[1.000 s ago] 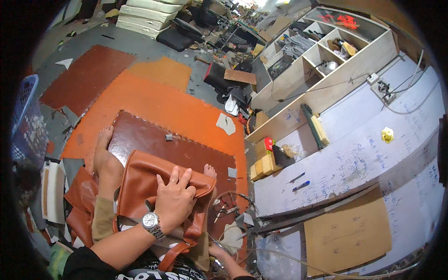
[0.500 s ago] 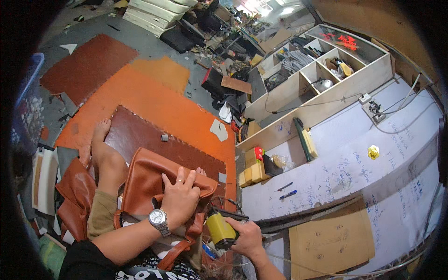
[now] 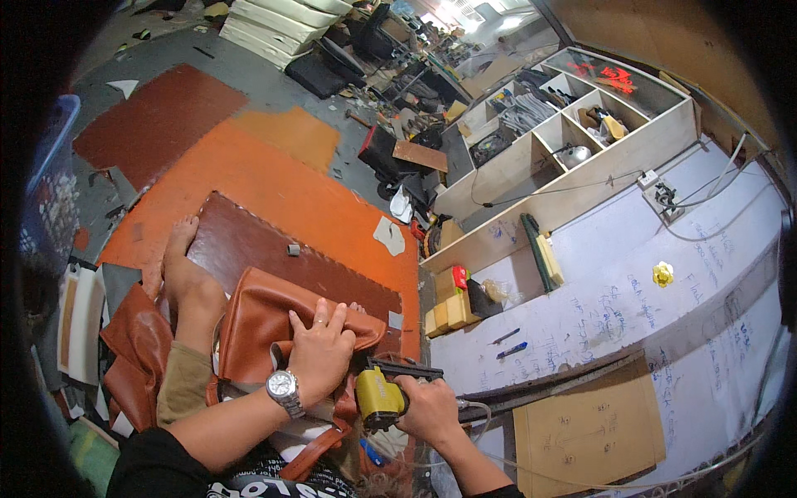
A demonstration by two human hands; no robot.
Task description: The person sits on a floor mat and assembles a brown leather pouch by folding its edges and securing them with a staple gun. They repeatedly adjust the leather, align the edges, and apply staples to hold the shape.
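Observation:
A brown leather-covered piece (image 3: 270, 303) lies over my lap, its leather smooth on top and gathered in folds at the near side. My left hand (image 3: 320, 355), wearing a ring, rests on it with fingers spread. The thumb side and palm press the leather near a folded edge. In my right hand (image 3: 427, 408) is a yellow-green pneumatic staple gun (image 3: 380, 398) with a black magazine, gripped by its handle; a clear air hose (image 3: 477, 407) runs from behind it. The gun's front is close to the right edge of the leather piece; whether they touch is hidden.
Another brown leather piece (image 3: 137, 349) lies left of my leg. A low white table (image 3: 573, 324) at the right bears pens, a cardboard template (image 3: 589, 427) and a divided wooden tray (image 3: 581, 166). A blue basket (image 3: 50, 183) stands at far left; brown sheets cover the floor ahead.
My right hand has brought the staple gun up and left, closer to the leather piece, and turned it more level. My left hand stays almost in place on the leather.

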